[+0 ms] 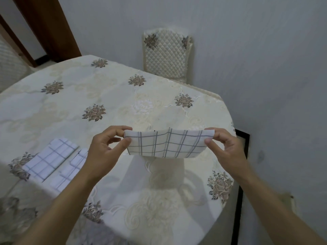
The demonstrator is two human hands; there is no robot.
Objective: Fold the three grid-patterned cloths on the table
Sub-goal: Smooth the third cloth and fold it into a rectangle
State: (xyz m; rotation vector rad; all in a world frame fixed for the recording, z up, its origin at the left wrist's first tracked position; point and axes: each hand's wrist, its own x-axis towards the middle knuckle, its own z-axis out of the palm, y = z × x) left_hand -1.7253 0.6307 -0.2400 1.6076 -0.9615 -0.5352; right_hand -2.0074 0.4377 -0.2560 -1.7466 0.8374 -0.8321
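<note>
Item 1 – grid-patterned cloth: white with grey lines, folded to a narrow band. It was held in the air above the near right part of the surface, stretched level between both hands, its lower edge hanging free.

Item 2 – left grip: closed on the cloth's upper left corner, which was pinched between thumb and forefinger. The other fingers were curled loosely behind.

Item 3 – right grip: closed on the upper right corner, which was pinched in the same way between thumb and fingertips.

Item 4 – first folded cloth: laid flat on the surface, to the left of the left forearm.

Item 5 – second folded cloth: laid flat just beside the first, on its near side, partly hidden by the left wrist. Whether the 2 touched could not be told.

Item 6 – surface: covered by a cream tablecloth with scattered brown flower motifs.

Item 7 – quilted chair: set at the far edge of the surface, against a pale wall.

Item 8 – brown door frame: noted at the upper left.
</note>
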